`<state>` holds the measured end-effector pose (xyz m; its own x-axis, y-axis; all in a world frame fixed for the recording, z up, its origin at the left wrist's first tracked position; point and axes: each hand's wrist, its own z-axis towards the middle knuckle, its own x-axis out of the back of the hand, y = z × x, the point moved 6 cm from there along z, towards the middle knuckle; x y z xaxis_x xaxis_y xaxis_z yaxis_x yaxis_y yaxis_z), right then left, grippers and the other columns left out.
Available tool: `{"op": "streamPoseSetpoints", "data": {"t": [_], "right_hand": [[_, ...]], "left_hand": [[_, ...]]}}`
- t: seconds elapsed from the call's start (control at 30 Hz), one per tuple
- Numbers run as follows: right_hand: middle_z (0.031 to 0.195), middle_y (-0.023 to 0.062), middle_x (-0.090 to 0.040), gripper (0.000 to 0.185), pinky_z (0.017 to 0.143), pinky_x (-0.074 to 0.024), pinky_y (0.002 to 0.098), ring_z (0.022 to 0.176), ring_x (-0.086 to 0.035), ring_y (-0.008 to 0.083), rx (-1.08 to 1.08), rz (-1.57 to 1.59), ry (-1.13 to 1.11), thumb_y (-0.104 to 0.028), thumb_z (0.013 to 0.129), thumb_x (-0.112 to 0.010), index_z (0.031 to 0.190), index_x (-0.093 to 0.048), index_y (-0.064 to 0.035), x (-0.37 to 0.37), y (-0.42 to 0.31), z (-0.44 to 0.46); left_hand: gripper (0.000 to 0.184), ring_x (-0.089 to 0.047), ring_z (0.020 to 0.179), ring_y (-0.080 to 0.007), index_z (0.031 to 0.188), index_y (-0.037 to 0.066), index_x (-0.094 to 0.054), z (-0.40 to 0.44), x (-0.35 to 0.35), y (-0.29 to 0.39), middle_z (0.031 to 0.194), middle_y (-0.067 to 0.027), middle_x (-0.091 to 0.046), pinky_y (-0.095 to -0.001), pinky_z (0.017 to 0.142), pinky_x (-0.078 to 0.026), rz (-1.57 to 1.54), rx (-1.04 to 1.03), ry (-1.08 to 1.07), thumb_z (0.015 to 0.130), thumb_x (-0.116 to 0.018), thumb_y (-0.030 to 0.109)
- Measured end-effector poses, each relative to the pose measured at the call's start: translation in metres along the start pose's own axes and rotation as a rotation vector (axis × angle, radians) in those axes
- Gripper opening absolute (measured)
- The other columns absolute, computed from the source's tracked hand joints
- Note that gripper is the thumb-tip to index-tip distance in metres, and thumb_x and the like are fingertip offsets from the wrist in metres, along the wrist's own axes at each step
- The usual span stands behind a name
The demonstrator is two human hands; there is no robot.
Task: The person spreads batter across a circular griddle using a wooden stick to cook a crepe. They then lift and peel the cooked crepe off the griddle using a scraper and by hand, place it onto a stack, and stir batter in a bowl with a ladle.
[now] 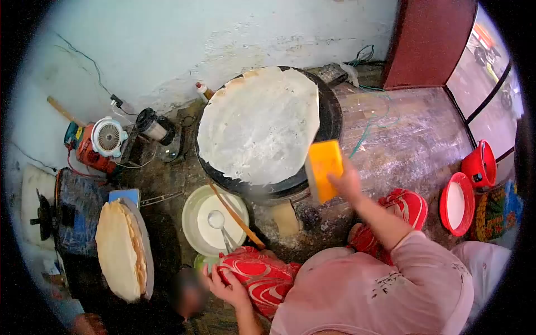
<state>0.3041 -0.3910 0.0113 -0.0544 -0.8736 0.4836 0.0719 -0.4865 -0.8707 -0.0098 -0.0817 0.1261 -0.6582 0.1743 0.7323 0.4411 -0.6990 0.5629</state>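
Observation:
A large round black griddle [329, 106] bears a thin pale sheet of batter [259, 125], browned at its upper left edge. At the griddle's lower right, my right hand [347, 181] grips a yellow scraper [325, 167], whose pale edge is by the sheet's rim. My left hand [228, 287] rests near my left knee with its fingers apart and nothing in it. Just above that hand, a green-rimmed basin [191, 240] holds white batter and a metal ladle [216, 219]. A wooden stick [237, 215] lies across the basin.
A stack of thin flatbreads [120, 251] is at the left. Behind it stand a blower [109, 137] and a dark jug [151, 125]. A bottle [204, 90] is by the wall. At the right are a red basin [470, 195] and a red bucket [474, 162].

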Motion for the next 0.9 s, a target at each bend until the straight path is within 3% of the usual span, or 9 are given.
{"op": "streamPoseSetpoints", "data": {"t": [0.07, 0.1, 0.17, 0.23, 0.33, 0.37, 0.43, 0.7, 0.9], "right_hand": [[0.097, 0.0161, -0.063, 0.056, 0.078, -0.048, 0.0415, 0.091, -0.06, 0.0338, -0.206, -0.124, -0.298, -0.027, 0.068, -0.071, 0.116, -0.051, -0.0069, -0.027, -0.03, -0.056], [0.098, 0.0159, -0.063, 0.056, 0.081, -0.0461, 0.0412, 0.093, -0.059, 0.0342, 0.095, -0.083, -0.295, -0.029, 0.069, -0.07, 0.117, -0.05, -0.0077, -0.041, -0.033, -0.08], [0.104, 0.0145, -0.061, 0.053, 0.08, -0.0459, 0.0415, 0.096, -0.057, 0.0346, 0.018, -0.098, -0.568, -0.028, 0.069, -0.07, 0.115, -0.052, -0.0084, -0.056, -0.054, -0.102], [0.099, 0.0123, -0.062, 0.047, 0.075, -0.0472, 0.0411, 0.091, -0.058, 0.0342, 0.081, -0.218, -0.584, -0.022, 0.069, -0.068, 0.113, -0.053, -0.0111, -0.045, -0.082, -0.096], [0.076, 0.0045, -0.056, 0.04, 0.061, -0.0475, 0.0367, 0.07, -0.056, 0.0255, 0.747, -0.348, -0.323, -0.01, 0.065, -0.062, 0.105, -0.058, -0.0184, -0.025, -0.119, -0.081], [0.076, 0.0045, -0.056, 0.04, 0.061, -0.0475, 0.0367, 0.07, -0.056, 0.0255, 0.755, -0.346, -0.33, -0.01, 0.065, -0.062, 0.105, -0.058, -0.0184, -0.023, -0.117, -0.073], [0.076, 0.0009, -0.054, 0.037, 0.057, -0.0467, 0.0342, 0.067, -0.054, 0.0206, 1.077, -0.512, -0.286, -0.009, 0.066, -0.058, 0.101, -0.059, -0.0192, -0.029, -0.119, -0.071], [0.077, 0.003, -0.054, 0.029, 0.062, -0.046, 0.0375, 0.071, -0.055, 0.0247, 1.129, -0.447, -0.405, -0.013, 0.072, -0.052, 0.099, -0.06, -0.0142, -0.127, -0.152, -0.045], [0.075, 0.0053, -0.054, 0.029, 0.06, -0.0455, 0.0379, 0.069, -0.056, 0.0258, 1.171, -0.552, -0.451, -0.014, 0.072, -0.054, 0.1, -0.059, -0.013, -0.172, -0.166, -0.065]], "left_hand": [[0.028, -0.038, 0.118, -0.0319, 0.109, -0.005, -0.054, -0.001, -0.001, 0.0, 0.128, -0.0164, -0.042, -0.0425, 0.096, -0.033, 0.057, -0.037, 0.021, 0.089, -0.051, 0.015], [0.028, -0.038, 0.118, -0.0319, 0.108, -0.005, -0.054, -0.001, 0.0, 0.003, 0.127, -0.0167, -0.042, -0.0421, 0.096, -0.033, 0.115, -0.074, 0.033, 0.089, -0.051, 0.015], [0.027, -0.037, 0.119, -0.033, 0.109, -0.004, -0.054, 0.0, 0.0, 0.004, 0.126, -0.018, -0.042, -0.0426, 0.097, -0.031, 0.075, -0.094, 0.025, 0.088, -0.051, 0.013], [0.026, -0.037, 0.119, -0.033, 0.108, -0.003, -0.055, 0.0, 0.004, 0.009, 0.126, -0.0171, -0.042, -0.0437, 0.098, -0.03, 0.029, -0.082, 0.017, 0.087, -0.051, 0.013], [0.026, -0.036, 0.119, -0.0326, 0.107, -0.002, -0.056, -0.006, 0.006, -0.001, 0.125, -0.0159, -0.043, -0.0445, 0.099, -0.028, 0.027, -0.062, 0.044, 0.086, -0.052, 0.013], [0.026, -0.036, 0.119, -0.0326, 0.107, -0.002, -0.056, -0.007, 0.008, -0.003, 0.125, -0.0159, -0.043, -0.0445, 0.099, -0.028, 0.03, -0.054, 0.05, 0.086, -0.052, 0.013], [0.026, -0.036, 0.119, -0.0325, 0.106, -0.002, -0.056, -0.007, 0.009, -0.006, 0.125, -0.015, -0.044, -0.0449, 0.099, -0.028, 0.001, -0.019, 0.072, 0.086, -0.052, 0.014], [0.029, -0.038, 0.116, -0.0375, 0.106, -0.002, -0.057, -0.001, 0.008, -0.004, 0.123, -0.0184, -0.044, -0.0478, 0.096, -0.03, 0.034, -0.075, 0.066, 0.082, -0.052, 0.013], [0.027, -0.035, 0.121, -0.0358, 0.105, -0.003, -0.057, -0.002, 0.008, -0.005, 0.124, -0.0169, -0.045, -0.0454, 0.097, -0.031, 0.019, -0.045, 0.068, 0.084, -0.053, 0.014]]}}
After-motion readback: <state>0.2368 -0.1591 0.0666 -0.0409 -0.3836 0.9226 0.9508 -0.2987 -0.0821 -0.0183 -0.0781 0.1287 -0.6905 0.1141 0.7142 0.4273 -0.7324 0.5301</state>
